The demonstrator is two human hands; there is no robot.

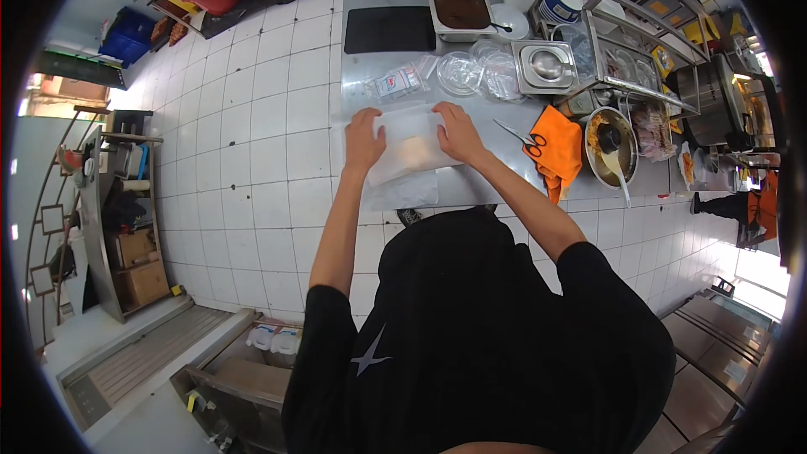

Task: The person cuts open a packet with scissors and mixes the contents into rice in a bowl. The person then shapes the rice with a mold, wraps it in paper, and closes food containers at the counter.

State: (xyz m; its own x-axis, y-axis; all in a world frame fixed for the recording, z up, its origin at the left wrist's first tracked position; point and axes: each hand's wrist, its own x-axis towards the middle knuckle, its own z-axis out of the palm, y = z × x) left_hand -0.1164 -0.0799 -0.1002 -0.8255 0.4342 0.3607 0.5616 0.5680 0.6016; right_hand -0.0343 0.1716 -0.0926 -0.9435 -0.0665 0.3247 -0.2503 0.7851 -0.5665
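Sheet [405, 124], whitish, translucent, roughly rectangular

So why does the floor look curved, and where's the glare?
Head view: probably a wide lens, bowing the white floor tiles and blackening the corners; same view: glare whitens the silver metal table near the orange cloth, and the far right.

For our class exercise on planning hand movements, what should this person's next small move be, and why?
Probably to smooth the translucent plastic sheet flat over the pale piece: the left hand and right hand are at opposite sides of the sheet, and the piece shows hazily through it.
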